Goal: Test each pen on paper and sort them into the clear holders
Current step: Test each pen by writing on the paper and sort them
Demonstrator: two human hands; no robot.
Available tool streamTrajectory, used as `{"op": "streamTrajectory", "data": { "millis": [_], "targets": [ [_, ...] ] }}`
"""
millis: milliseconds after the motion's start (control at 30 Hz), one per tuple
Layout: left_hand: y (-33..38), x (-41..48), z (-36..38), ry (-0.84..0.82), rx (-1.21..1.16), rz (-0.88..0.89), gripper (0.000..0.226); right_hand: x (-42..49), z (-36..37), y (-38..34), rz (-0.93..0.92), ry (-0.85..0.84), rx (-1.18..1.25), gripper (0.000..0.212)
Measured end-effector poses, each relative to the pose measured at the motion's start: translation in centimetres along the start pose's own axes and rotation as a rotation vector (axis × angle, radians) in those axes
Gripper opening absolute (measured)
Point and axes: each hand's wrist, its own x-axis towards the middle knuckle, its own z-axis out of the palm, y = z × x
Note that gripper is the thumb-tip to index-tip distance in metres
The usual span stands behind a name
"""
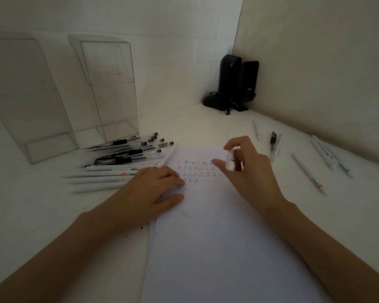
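Right grip (249,173) pinches a pen (229,160) over the paper (217,237), left grip (149,189) spread flat on it; testing looks next, tip lowered to write.

One camera sits on the person's head. It looks forward and down, close over the white desk (42,215). The left arm (64,252) comes in from 7 o'clock, the right arm (337,259) from 5 o'clock. The paper (217,248) fills 6 o'clock. The wall corner (239,29) stands far off at 1 o'clock.
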Motion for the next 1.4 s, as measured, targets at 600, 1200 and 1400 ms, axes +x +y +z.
{"op": "streamTrajectory", "data": {
  "millis": [600,1200,1400],
  "targets": [
    [1.3,0.0,0.3,0.001,0.094,-0.066,0.077,2.4,-0.9,-2.2,0.221,0.324,0.361,0.029],
    [1.2,0.0,0.5,0.012,0.100,-0.055,0.072,3.0,0.3,-1.1,0.509,-0.677,-0.441,0.045],
    [1.4,0.0,0.3,0.006,0.093,-0.070,0.077,2.9,1.2,-1.8,0.596,-0.464,0.161,0.030]
  ]
}}
